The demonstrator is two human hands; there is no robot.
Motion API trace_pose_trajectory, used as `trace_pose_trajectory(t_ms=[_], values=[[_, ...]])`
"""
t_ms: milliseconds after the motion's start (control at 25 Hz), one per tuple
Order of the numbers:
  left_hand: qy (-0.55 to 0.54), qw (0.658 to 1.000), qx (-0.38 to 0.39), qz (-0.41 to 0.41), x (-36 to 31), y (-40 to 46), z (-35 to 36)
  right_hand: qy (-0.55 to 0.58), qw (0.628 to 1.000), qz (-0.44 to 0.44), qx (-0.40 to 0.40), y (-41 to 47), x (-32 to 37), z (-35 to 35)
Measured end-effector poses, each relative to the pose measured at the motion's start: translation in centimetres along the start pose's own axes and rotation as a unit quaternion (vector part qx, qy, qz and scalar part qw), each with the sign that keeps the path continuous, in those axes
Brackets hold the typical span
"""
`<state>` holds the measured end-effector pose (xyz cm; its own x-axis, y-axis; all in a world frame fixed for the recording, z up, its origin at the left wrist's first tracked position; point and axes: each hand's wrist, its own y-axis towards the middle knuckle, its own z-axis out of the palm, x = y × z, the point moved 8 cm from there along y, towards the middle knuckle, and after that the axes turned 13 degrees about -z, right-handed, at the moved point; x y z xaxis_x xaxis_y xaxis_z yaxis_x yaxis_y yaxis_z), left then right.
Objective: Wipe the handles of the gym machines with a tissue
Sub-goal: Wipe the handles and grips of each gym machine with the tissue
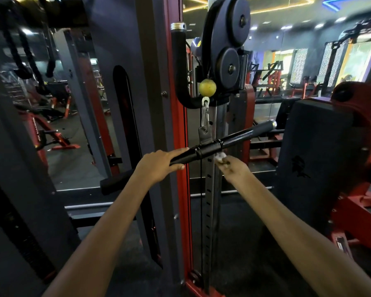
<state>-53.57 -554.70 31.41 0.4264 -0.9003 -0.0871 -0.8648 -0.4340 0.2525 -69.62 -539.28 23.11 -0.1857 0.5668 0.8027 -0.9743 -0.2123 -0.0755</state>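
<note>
A black straight bar handle hangs by a metal clip from the cable of a red and grey machine. It tilts up to the right. My left hand is wrapped around the bar's left grip. My right hand holds a crumpled white tissue just under the middle of the bar, touching or nearly touching it. A curved black handle with a chrome cap rises above the bar on the red post.
A yellow stopper ball and dark pulleys sit above the clip. A perforated steel upright runs down behind the bar. A dark padded machine with a red frame stands close on the right. A grey weight-stack housing fills the left.
</note>
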Motion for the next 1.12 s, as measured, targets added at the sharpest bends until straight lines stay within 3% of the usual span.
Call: trace_pose_trajectory(t_ms=[80, 200, 280, 360, 440, 560, 640, 720, 760, 920, 960, 1040, 1080, 1120], values=[[-0.006, 1.0, 0.0, -0.001, -0.1, 0.3, -0.2, 0.035, 0.997, 0.066, -0.007, 0.2, 2.3, 0.3], [-0.03, 0.999, 0.018, -0.005, -0.2, 0.1, 0.5, 0.029, 0.999, 0.005, -0.018, 1.1, 7.4, 0.0], [-0.042, 0.999, 0.021, -0.008, -0.3, -0.3, 1.3, 0.074, 0.996, -0.011, -0.038, 0.7, 6.5, -0.4], [-0.043, 0.999, 0.012, -0.005, -0.5, -0.4, 1.3, 0.049, 0.996, 0.074, -0.024, -0.4, 4.1, 0.2], [-0.041, 0.999, -0.004, 0.001, -0.6, 0.0, 0.8, 0.034, 0.996, 0.083, -0.02, 0.5, 5.4, 0.2], [-0.036, 0.999, -0.011, 0.004, -0.7, 0.1, 0.6, 0.057, 0.992, 0.003, -0.116, 1.2, 8.3, -1.9], [-0.026, 1.0, -0.013, 0.001, -0.7, 0.0, 0.9, -0.001, 0.998, -0.002, -0.069, 0.0, 6.5, -0.9], [-0.021, 1.0, -0.017, 0.002, -0.7, -0.1, 0.8, -0.072, 0.997, 0.023, 0.033, -1.5, 4.3, 1.3], [-0.024, 1.0, -0.02, 0.004, -0.7, 0.0, 0.6, -0.075, 0.996, 0.023, 0.039, -1.9, 4.8, 1.6], [-0.027, 0.999, -0.021, 0.005, -0.7, -0.2, 0.4, -0.047, 0.99, -0.097, -0.092, -0.4, 10.5, -1.7], [-0.023, 0.999, -0.024, 0.005, -0.7, -0.3, 0.5, -0.126, 0.978, -0.137, -0.091, -1.1, 10.9, -1.8], [-0.016, 0.999, -0.033, 0.003, -0.7, -0.3, 0.5, -0.346, 0.907, -0.238, -0.022, -3.1, 9.6, -0.3], [-0.017, 0.999, -0.035, 0.001, -0.6, -0.3, 0.4, -0.427, 0.845, -0.318, 0.049, -4.9, 8.3, 1.6], [-0.018, 0.999, -0.038, -0.001, -0.6, -0.3, 0.4, -0.487, 0.757, -0.412, 0.143, -7.3, 6.6, 3.7]])
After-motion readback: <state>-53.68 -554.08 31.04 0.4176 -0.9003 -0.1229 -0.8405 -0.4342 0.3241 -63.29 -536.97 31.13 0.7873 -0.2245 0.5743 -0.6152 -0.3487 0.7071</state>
